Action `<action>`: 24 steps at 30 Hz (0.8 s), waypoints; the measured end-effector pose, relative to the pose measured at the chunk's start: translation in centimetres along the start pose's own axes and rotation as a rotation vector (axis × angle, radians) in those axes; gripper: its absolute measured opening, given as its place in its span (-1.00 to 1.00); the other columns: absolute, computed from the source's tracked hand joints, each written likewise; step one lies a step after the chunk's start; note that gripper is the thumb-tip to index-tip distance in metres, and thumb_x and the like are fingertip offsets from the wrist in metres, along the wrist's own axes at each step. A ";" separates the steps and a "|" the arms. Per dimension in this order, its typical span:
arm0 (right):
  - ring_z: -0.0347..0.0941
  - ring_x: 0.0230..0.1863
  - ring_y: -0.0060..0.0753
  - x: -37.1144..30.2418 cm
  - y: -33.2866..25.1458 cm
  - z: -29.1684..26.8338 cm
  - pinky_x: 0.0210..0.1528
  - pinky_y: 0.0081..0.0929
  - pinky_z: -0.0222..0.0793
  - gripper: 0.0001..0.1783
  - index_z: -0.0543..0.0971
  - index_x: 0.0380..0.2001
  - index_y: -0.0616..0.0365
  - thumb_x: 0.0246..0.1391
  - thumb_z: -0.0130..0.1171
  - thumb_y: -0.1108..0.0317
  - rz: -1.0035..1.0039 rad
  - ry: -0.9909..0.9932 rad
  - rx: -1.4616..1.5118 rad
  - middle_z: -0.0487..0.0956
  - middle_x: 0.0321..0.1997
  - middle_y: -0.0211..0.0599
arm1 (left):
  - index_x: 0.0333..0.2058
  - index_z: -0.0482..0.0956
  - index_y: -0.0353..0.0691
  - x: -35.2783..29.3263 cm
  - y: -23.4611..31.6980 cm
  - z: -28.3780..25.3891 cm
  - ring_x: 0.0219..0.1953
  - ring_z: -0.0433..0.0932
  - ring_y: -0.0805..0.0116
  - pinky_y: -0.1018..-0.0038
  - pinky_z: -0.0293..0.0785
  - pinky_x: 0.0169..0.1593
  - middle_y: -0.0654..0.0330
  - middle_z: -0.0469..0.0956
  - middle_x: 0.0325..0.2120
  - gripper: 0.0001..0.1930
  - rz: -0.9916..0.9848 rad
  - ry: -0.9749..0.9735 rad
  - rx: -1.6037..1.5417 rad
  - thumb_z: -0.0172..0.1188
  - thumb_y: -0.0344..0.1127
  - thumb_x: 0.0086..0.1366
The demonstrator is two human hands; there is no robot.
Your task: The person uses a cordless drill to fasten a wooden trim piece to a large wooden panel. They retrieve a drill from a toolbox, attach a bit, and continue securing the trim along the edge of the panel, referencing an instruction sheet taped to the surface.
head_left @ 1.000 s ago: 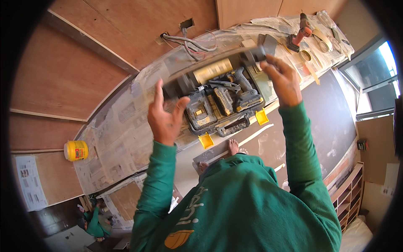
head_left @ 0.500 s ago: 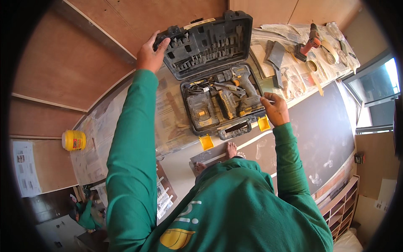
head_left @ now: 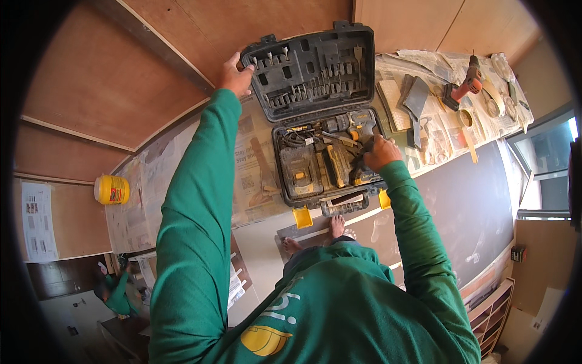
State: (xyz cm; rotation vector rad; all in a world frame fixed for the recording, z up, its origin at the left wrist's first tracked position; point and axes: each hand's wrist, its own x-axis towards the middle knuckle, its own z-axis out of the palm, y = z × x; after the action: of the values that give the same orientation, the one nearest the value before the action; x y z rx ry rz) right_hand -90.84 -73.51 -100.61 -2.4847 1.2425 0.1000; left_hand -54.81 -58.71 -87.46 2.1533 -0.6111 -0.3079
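Head: cased drill (head_left: pixel 362 121), nose seemingly leftward

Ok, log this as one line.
left hand: at lid corner; right hand: on grey drill, grip unclear; case: open; red drill: outside case

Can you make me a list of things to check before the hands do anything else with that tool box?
1. Lid open: ok. The lid is tipped up and back.
2. Lid steadied: ok. The left hand is at its left edge.
3. Latches undone: ok. Both yellow latches are flipped open at the front.
4. Hand at the drill: ok. The right hand is at the drill inside the box.
5. Firm grip: cannot tell. Most of the right hand's fingers are hidden.
6. Other drill packed away: not ok. The red drill lies outside the box, to its right.
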 end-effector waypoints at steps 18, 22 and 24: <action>0.60 0.02 0.13 4.0 1.3 0.5 0.12 -0.15 0.53 -0.31 0.60 -0.15 0.32 -0.32 0.57 0.07 -0.002 -0.175 0.252 0.63 -0.04 0.15 | 0.09 0.55 -0.37 2.2 -2.7 1.9 -0.23 0.66 0.04 0.24 0.55 -0.07 -0.14 0.67 -0.28 -0.52 0.282 0.311 0.188 0.23 -0.40 0.16; 0.63 -0.08 0.07 3.2 1.5 -1.2 0.06 -0.18 0.53 -0.44 0.65 -0.24 0.30 -0.28 0.52 0.11 -0.092 -0.079 0.387 0.69 -0.23 0.09 | 0.25 0.46 -0.22 1.6 -3.1 0.9 -0.46 0.67 0.24 0.30 0.59 -0.30 0.06 0.69 -0.41 -0.39 0.725 0.320 0.247 0.23 -0.40 0.17; 0.64 -0.13 0.06 1.4 1.7 -3.5 0.03 -0.17 0.53 -0.44 0.64 -0.16 0.31 -0.23 0.49 0.17 -0.093 -0.085 0.539 0.70 -0.25 0.06 | 0.24 0.47 -0.19 -0.8 -0.6 1.1 -0.31 0.70 0.07 0.26 0.59 -0.15 -0.01 0.70 -0.35 -0.40 0.395 0.166 0.163 0.22 -0.38 0.16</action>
State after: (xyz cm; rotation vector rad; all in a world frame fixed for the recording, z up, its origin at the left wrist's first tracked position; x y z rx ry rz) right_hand -91.61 -76.70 -98.14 -2.0397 0.9610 -0.1360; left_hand -55.75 -58.75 -88.57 2.1242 -0.9695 0.1378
